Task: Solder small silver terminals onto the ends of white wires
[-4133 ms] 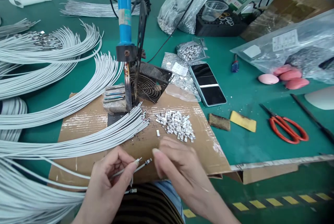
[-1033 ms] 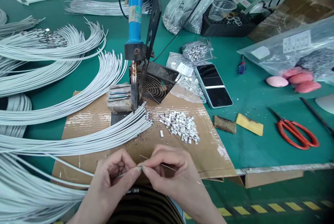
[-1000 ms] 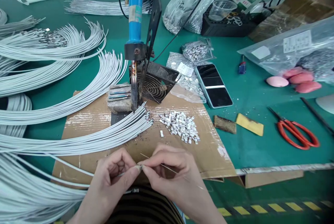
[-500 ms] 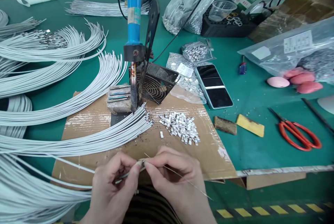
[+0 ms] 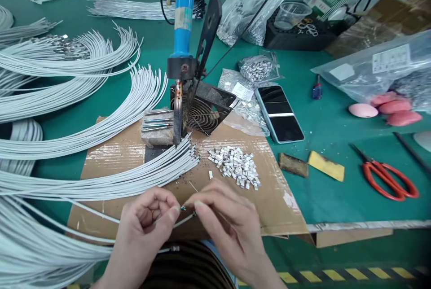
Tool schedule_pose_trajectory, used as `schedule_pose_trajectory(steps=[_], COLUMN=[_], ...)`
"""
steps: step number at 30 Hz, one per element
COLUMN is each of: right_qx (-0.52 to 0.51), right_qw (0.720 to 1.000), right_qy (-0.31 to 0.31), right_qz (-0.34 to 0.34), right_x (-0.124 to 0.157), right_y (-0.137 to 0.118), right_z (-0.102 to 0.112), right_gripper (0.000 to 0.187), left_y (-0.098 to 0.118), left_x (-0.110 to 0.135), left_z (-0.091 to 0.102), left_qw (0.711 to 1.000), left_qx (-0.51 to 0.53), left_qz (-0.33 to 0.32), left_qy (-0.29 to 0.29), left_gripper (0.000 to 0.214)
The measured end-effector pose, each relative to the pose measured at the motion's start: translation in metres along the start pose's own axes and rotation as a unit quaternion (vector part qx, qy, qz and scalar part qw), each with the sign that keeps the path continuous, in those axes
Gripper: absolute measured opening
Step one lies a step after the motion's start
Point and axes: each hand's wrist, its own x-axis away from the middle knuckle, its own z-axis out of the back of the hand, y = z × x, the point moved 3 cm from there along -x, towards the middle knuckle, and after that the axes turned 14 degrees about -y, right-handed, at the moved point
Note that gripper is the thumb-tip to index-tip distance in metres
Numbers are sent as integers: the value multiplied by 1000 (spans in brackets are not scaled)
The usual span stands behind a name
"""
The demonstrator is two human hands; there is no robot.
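Observation:
My left hand (image 5: 148, 224) is closed, thumb and forefinger pinching a white cable whose short bluish-green tip shows just past the fingertips. My right hand (image 5: 229, 224) is closed with its fingertips close to that tip; a thin wire (image 5: 193, 186) sticks up from its fingers. Another white cable (image 5: 185, 221) runs under the left hand, its dark end beside my right thumb. Below the left wrist, a cable with a small metal connector (image 5: 174, 248) lies over the dark striped clothing. Just beyond the hands, a pile of small white-and-metal connectors (image 5: 234, 165) lies on the cardboard (image 5: 269, 203).
A blue-handled soldering iron (image 5: 184, 24) stands tip down in front of a small fan (image 5: 205, 114). Bundles of white cables (image 5: 101, 186) spread along the left. To the right are a phone (image 5: 281, 114), a yellow sponge (image 5: 326, 166), red-handled scissors (image 5: 390, 177) and plastic bags (image 5: 363, 69).
My right fingertips have drawn slightly away from the left ones, baring the cable tip. The thin wire no longer shows trailing behind the right hand. The view has shifted slightly.

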Motion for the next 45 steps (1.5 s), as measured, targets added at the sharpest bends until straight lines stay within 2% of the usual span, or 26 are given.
schedule_pose_trajectory(steps=[3,6,8,10,12,15,18,21,23,27,32,38,42,45], right_qx=[-31,-29,21,91,131,132,137,168,190,203,162,56,-36,-150], right_qw=[996,994,996,991,981,977,969,967,967,966,967,963,965,967], right_qy=[-66,-103,-69,16,94,162,201,166,134,98,87,130,140,129], right_qz=[-41,-5,52,100,109,46,-46,-90,-102,-130,-176,-228,-218,-162], right_x=[-9,-13,-11,-5,2,9,11,10,8,8,16,22,19,14], right_y=[2,3,3,3,5,13,28,44,53,61,58,45,35,28], right_z=[9,3,-6,-17,-26,-23,1,24,30,27,26,22,10,-2], right_gripper=[32,27,24,23,24,26,27,11,2,11,11,16,10,6], left_y=[3,3,1,0,-2,-1,2,3,3,2,1,4,4,4], left_x=[1,2,1,-1,-3,-5,-8,-10,-11,-12,-13,-13,-12,-11], left_z=[-3,-4,-4,-4,-5,-5,-4,-4,-4,-5,-4,-5,-6,-5], left_qw=[1000,999,999,999,999,999,999,999,999,999,999,998,998,997], left_qx=[-24,-28,-27,-26,-28,-37,-22,-2,5,6,-7,-27,-24,-39], left_qz=[13,30,36,38,38,28,17,17,11,4,-3,-11,-15,-22], left_qy=[7,9,7,0,-5,9,31,35,41,48,42,55,57,58], left_gripper=[14,16,17,16,16,16,18,20,19,18,16,17,17,16])
